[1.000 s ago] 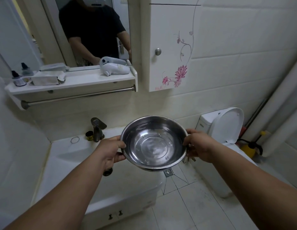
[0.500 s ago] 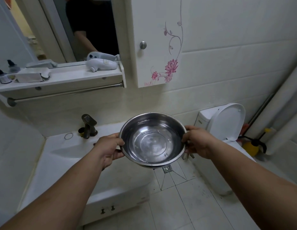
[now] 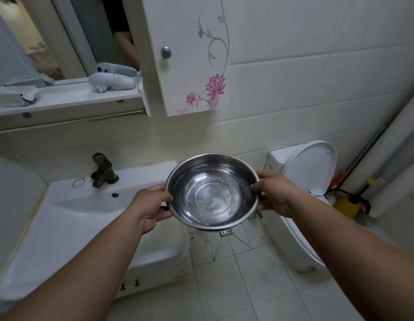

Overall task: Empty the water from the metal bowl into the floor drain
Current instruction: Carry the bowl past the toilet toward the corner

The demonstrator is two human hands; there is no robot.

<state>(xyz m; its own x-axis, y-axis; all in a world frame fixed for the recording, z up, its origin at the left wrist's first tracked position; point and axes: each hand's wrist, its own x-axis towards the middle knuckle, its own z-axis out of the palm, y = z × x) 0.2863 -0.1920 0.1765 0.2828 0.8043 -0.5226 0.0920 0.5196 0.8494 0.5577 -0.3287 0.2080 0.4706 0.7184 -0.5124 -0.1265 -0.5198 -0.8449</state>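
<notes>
A round metal bowl [image 3: 212, 192] with shallow clear water in it hangs level in the air between the washbasin and the toilet. My left hand [image 3: 150, 206] grips its left rim, thumb over the edge. My right hand [image 3: 274, 193] grips the right rim the same way. The small square floor drain [image 3: 225, 233] shows on the tiled floor just under the bowl's near edge, partly hidden by the bowl.
A white washbasin [image 3: 69, 218] with a dark faucet [image 3: 101, 170] stands at the left. A white toilet [image 3: 310, 172] with its lid up is at the right, a yellow spray bottle [image 3: 347, 206] beside it. A shelf and wall cabinet [image 3: 187, 56] hang above.
The bowl has shifted to the right, off the basin's edge and over the floor strip by the toilet. The view has turned right with it. Both hands keep their grip.
</notes>
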